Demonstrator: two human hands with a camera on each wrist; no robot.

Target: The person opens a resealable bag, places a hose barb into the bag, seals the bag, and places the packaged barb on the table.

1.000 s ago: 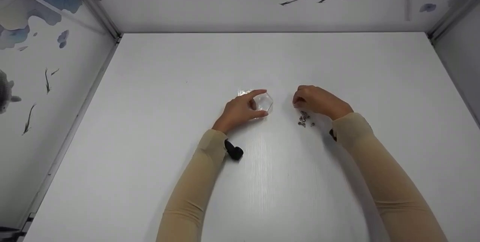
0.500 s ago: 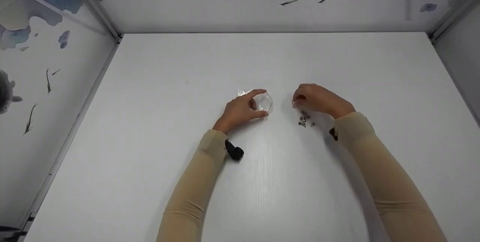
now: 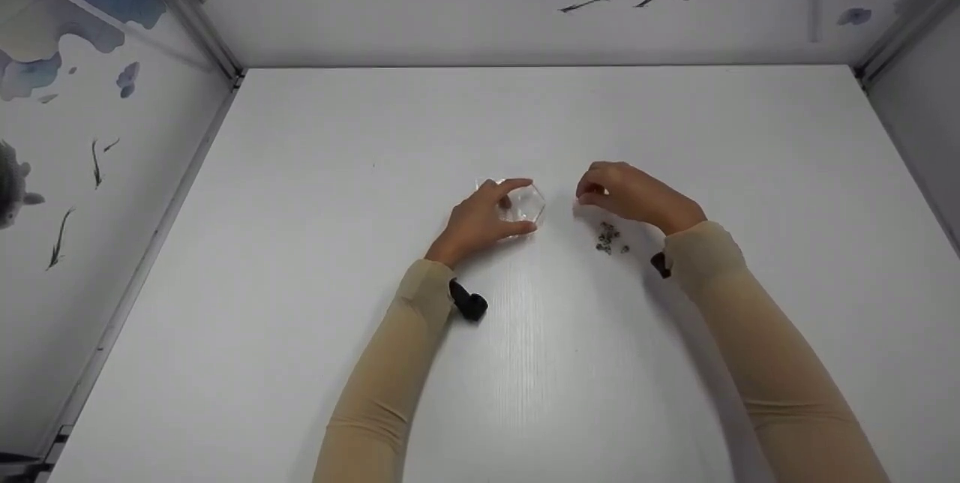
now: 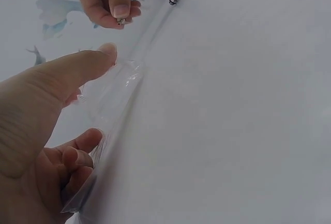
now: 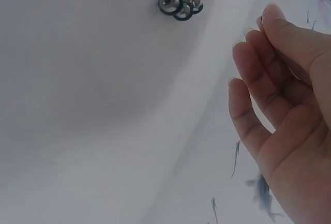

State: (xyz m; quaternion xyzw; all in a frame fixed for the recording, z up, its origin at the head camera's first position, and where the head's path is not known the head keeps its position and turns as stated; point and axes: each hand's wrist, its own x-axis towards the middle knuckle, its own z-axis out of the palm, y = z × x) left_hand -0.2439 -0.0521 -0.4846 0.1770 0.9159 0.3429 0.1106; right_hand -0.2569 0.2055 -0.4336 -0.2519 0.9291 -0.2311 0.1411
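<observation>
With thumb and forefinger spread apart, my left hand [image 3: 476, 222] holds a clear plastic bag [image 4: 111, 97] with its mouth wide. The other left fingers curl at the bag's lower part in the left wrist view. My right hand [image 3: 637, 196] is raised a little to the right of the bag, apart from it. Between its thumb and fingertips it pinches one small metal screw [image 4: 120, 21], mostly covered by the fingers. Below that hand, several small metal screws [image 3: 606, 237] lie in a loose pile; their round heads have dark rims in the right wrist view.
The white table [image 3: 315, 190] extends around both hands. A panel [image 3: 465, 10] with fish pictures stands along the far edge, and another panel [image 3: 112, 168] along the left. A black wrist camera [image 3: 470, 304] sits by the left sleeve.
My right hand has risen slightly from beside the pile and shifted left toward the bag, the screw still pinched. The left hand and bag stay where they were.
</observation>
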